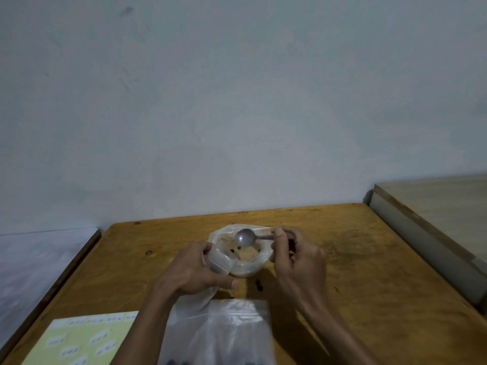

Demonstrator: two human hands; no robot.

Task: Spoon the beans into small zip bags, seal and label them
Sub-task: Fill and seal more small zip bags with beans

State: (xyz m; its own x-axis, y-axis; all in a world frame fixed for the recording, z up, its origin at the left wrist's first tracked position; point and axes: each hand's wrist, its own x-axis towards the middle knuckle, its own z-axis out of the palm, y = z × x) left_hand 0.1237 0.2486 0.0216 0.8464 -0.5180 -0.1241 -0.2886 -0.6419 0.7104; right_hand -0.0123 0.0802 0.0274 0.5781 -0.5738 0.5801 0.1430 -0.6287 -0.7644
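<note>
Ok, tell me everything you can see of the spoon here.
The spoon looks like dull grey metal, with a round bowl and a short stretch of slim handle showing. The right hand pinches the handle, holding it roughly level above the open mouth of the clear plastic bag. Whether the bowl holds beans is unclear.

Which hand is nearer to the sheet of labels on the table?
Left. The left hand is beyond the label sheet, holding the open bag; the right hand holds the spoon farther right.

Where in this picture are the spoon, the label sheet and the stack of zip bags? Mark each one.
spoon (245, 237): head view, on the back of its bowl.
label sheet (79, 341): head view, on the yellow backing among the stickers.
stack of zip bags (232, 330): head view, on the top bag's clear face.
</note>
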